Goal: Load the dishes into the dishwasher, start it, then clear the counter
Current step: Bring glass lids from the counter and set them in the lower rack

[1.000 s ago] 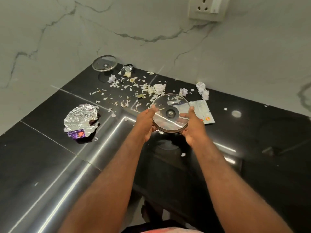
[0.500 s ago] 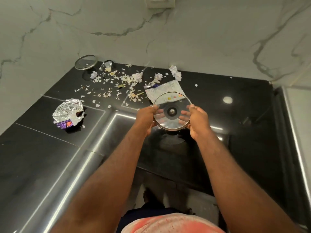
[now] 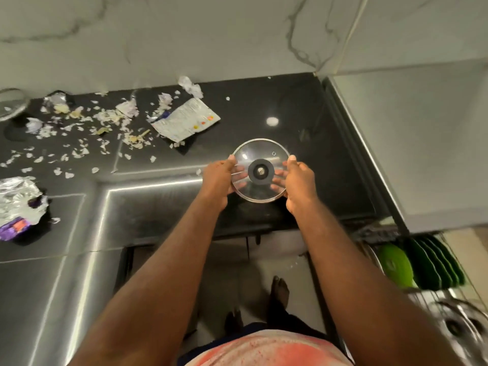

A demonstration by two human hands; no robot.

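From the head camera, both hands hold a round glass lid [image 3: 260,170] by its rim, over the front part of the black counter [image 3: 317,143]. The left hand [image 3: 217,180] grips the lid's left edge and the right hand [image 3: 299,183] its right edge. Each thumb lies on the upper face, and the curled fingers show through the glass from below. A black disc with a metal screw sits at the lid's centre. To the left, well apart from the lid, torn scraps [image 3: 105,122] litter the counter, with a ripped packet [image 3: 186,120] near the marble wall [image 3: 184,35] and crumpled foil [image 3: 18,199] at the left edge. A second glass lid [image 3: 10,104] shows partly at the far left. At lower right, green plates [image 3: 396,262] stand on edge in a blurred wire rack [image 3: 433,293].
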